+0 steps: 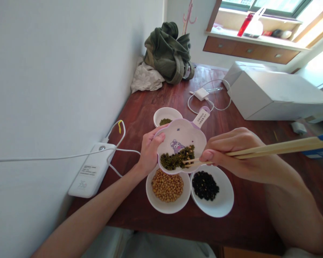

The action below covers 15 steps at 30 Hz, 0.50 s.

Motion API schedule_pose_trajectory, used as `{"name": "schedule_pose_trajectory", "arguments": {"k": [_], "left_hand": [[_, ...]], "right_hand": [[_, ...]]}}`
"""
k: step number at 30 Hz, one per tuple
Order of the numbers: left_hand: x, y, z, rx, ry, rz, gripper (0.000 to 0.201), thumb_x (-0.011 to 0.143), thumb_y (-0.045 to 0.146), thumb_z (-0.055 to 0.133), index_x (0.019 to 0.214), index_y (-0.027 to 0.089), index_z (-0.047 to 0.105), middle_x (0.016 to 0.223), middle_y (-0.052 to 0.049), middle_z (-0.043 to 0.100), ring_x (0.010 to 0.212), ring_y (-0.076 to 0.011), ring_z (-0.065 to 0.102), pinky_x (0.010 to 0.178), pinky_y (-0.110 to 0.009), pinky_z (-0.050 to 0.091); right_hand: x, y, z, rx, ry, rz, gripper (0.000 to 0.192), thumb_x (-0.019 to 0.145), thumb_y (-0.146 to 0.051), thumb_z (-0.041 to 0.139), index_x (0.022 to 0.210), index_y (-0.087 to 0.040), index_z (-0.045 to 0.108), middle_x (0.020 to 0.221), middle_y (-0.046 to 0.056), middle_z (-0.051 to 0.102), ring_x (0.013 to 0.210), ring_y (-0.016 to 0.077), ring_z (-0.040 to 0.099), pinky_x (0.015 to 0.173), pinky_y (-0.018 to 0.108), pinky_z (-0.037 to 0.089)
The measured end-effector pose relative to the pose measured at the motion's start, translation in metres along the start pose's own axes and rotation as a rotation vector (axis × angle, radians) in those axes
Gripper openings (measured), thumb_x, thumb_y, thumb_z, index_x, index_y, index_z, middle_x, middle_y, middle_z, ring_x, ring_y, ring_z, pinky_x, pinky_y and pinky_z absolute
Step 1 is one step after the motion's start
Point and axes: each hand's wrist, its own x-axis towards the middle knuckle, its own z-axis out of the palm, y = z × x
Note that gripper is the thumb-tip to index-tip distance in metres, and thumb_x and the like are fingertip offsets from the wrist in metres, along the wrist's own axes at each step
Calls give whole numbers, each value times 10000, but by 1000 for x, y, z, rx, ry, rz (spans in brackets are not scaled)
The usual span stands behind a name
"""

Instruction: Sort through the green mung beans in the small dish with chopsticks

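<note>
1. White bowls (pixel 167 208) of yellow beans (pixel 167 186) and black beans (pixel 205 185) are sitting nearest, seemingly for easy reach.
2. The left hand (pixel 150 147) is gripping a dish (pixel 191 133) above them, probably tilted so green beans (pixel 173 162) are lying low.
3. The right hand (pixel 235 147) is pinching chopsticks (pixel 274 148), tips reaching those beans.
4. A smaller bowl (pixel 164 113) is standing beyond.

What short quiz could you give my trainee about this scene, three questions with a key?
1. True or false: the right hand holds a spoon.
2. Multiple choice: which beans lie in the near right bowl? A: tan; B: black; C: green.
3. Open question: what does the left hand hold?

Key: 1, false, it holds chopsticks; 2, B, the black beans; 3, a scalloped dish with a handle.
</note>
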Motion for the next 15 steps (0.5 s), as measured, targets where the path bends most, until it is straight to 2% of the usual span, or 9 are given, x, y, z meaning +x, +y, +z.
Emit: {"name": "schedule_pose_trajectory", "arguments": {"k": [4, 10, 15], "left_hand": [[0, 1, 1, 8, 0, 7, 377, 882, 389, 676, 1145, 156, 815, 850, -55, 747, 729, -151, 590, 624, -220, 470], [0, -2, -1, -3, -5, -15, 399, 887, 411, 681, 1175, 163, 803, 876, -58, 751, 728, -152, 593, 630, -228, 462], [-1, -4, -3, 15, 4, -17, 422, 891, 423, 677, 1197, 156, 792, 905, -69, 760, 760, -175, 613, 648, -246, 475]], "right_hand": [[1, -1, 1, -9, 14, 11, 458, 1006, -379, 664, 622, -178, 514, 586, -36, 455, 491, 76, 401, 493, 289, 302], [3, -2, 0, -26, -12, 12, 394, 1057, -362, 576, 739, -153, 676, 639, -5, 576, 539, 86, 478, 509, 277, 321], [3, -1, 1, -33, -10, 23, 411, 1062, -397, 565, 753, -153, 681, 627, -10, 558, 538, 93, 477, 526, 291, 319]]}}
